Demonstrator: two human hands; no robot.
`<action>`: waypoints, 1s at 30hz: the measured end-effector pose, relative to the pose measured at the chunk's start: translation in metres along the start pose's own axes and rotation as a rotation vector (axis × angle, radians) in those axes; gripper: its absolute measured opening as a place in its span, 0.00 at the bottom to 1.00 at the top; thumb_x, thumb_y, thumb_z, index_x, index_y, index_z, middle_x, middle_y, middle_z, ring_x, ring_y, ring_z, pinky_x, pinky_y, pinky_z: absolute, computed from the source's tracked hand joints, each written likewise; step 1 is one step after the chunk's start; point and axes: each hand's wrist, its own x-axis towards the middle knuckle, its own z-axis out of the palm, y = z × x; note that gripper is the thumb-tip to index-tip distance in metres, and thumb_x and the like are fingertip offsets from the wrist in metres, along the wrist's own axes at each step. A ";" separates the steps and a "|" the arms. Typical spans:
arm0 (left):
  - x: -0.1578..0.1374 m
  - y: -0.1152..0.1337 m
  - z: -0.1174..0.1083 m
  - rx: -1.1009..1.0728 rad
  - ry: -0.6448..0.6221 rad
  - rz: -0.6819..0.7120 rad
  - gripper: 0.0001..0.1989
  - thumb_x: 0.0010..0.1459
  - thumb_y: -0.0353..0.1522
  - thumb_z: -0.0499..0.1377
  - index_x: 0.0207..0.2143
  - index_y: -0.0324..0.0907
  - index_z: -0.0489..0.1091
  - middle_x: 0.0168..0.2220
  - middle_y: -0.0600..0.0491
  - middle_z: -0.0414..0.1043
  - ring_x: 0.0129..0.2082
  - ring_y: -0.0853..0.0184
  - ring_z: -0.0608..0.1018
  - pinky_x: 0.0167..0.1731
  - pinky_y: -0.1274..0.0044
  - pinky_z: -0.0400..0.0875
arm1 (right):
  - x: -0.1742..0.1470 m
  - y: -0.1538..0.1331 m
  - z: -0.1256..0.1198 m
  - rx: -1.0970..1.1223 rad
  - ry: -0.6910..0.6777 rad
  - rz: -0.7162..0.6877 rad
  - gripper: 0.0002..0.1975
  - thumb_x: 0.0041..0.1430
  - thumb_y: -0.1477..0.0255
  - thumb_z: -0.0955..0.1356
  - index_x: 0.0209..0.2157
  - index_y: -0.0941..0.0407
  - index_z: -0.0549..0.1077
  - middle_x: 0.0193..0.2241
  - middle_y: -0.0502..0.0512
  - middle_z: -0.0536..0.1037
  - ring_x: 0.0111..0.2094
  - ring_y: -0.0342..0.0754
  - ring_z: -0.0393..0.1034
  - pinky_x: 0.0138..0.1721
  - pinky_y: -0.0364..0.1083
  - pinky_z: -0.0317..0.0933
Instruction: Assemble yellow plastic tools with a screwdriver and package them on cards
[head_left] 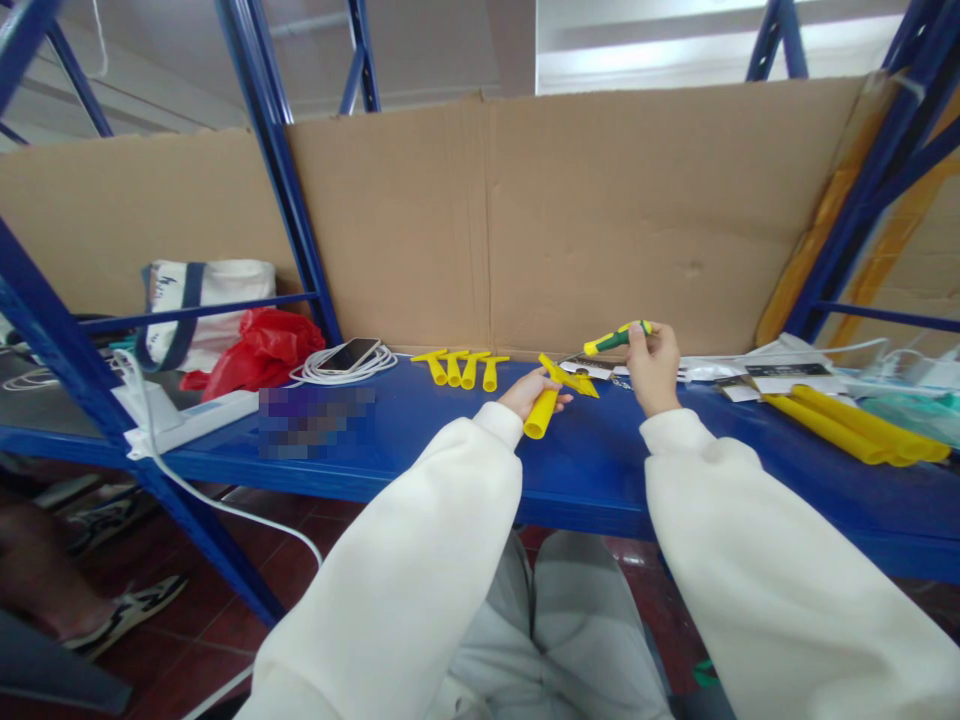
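My left hand (527, 392) is closed around a yellow T-shaped plastic piece (541, 412), a round tube with a flat crosspiece at its far end. In my right hand (654, 362) is a screwdriver (616, 340) with a green and yellow handle, gripped by the fingers. Its shaft points left and down toward the crosspiece; whether the tip touches it I cannot tell. Several similar yellow T-shaped pieces (469, 372) stand in a row to the left of my hands, near the cardboard.
Several long yellow tubes (855, 425) lie at the right of the blue shelf (592, 490). A phone (356, 354) rests on a coiled white cable at left, near a red plastic bag (262, 350) and a white power strip (199, 420). Cardboard (600, 220) walls the back.
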 end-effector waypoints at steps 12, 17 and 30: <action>0.008 -0.003 -0.004 -0.065 -0.061 0.032 0.28 0.55 0.16 0.50 0.57 0.40 0.61 0.46 0.45 0.75 0.20 0.74 0.75 0.17 0.83 0.67 | 0.000 -0.001 0.001 -0.027 0.045 -0.020 0.20 0.57 0.50 0.66 0.36 0.54 0.68 0.31 0.52 0.77 0.33 0.47 0.73 0.39 0.49 0.68; 0.007 -0.003 -0.004 -0.091 -0.064 0.028 0.27 0.55 0.16 0.50 0.56 0.41 0.62 0.42 0.48 0.75 0.19 0.75 0.74 0.17 0.83 0.67 | -0.002 -0.005 0.002 -0.051 0.101 -0.043 0.21 0.57 0.50 0.66 0.35 0.54 0.68 0.32 0.53 0.77 0.34 0.48 0.74 0.39 0.50 0.68; 0.004 -0.002 -0.003 -0.070 -0.086 0.030 0.30 0.53 0.16 0.51 0.58 0.41 0.61 0.45 0.46 0.75 0.20 0.75 0.74 0.17 0.83 0.67 | 0.000 -0.001 -0.001 -0.039 0.034 -0.030 0.20 0.60 0.51 0.64 0.37 0.54 0.66 0.33 0.52 0.75 0.34 0.46 0.72 0.37 0.47 0.68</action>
